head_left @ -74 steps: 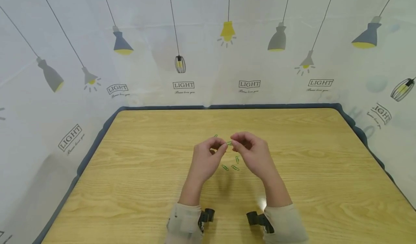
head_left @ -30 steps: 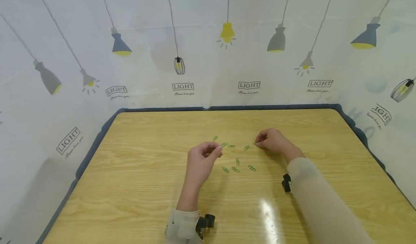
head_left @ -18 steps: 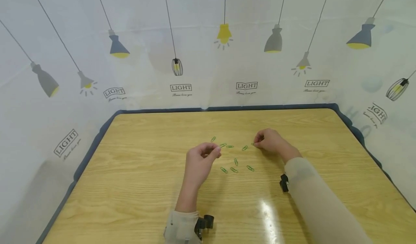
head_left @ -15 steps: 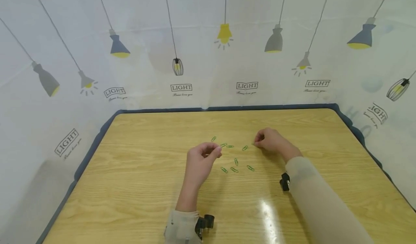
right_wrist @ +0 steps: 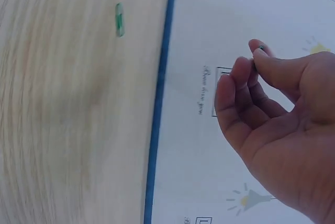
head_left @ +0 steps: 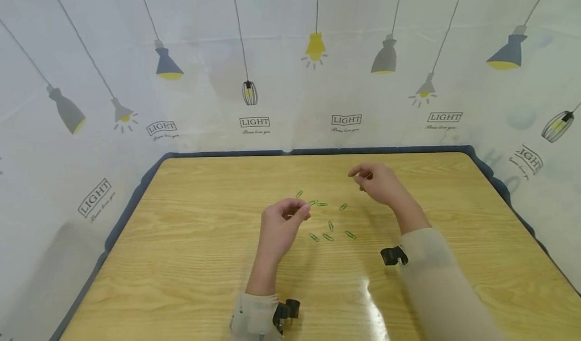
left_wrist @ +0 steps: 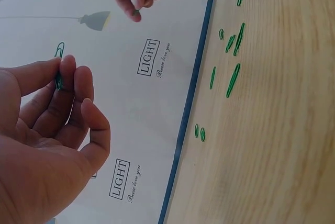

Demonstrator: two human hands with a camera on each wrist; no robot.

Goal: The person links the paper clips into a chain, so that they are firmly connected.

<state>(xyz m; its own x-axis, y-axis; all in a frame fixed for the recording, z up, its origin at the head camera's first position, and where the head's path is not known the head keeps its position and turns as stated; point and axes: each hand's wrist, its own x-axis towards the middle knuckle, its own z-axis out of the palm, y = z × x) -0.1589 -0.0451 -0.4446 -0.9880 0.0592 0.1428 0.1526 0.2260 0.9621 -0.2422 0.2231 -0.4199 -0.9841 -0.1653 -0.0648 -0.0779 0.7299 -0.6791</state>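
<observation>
My left hand (head_left: 282, 227) stays above the table, left of the scattered green paper clips. Between its thumb and index finger it pinches a green paper clip (left_wrist: 60, 49), whose looped end sticks up past the fingertips in the left wrist view. Raised over the far right of the clips is my right hand (head_left: 379, 183). Its thumb and fingertip pinch another paper clip (right_wrist: 261, 47), of which only a small green bit shows; the rest is hidden by the fingers. Several more lie loose on the wood, among them one paper clip (head_left: 343, 207) nearest the right hand.
The wooden table (head_left: 190, 260) has a dark blue edge (head_left: 227, 154) at the back and sides. Behind it hangs a pale cloth (head_left: 290, 94) printed with lamps. Black camera mounts sit on both wrists, including the right mount (head_left: 393, 256).
The two hands were together around a clip earlier. The right hand then went right to a clip on the table, took it and has lifted it. The left hand has barely moved since.
</observation>
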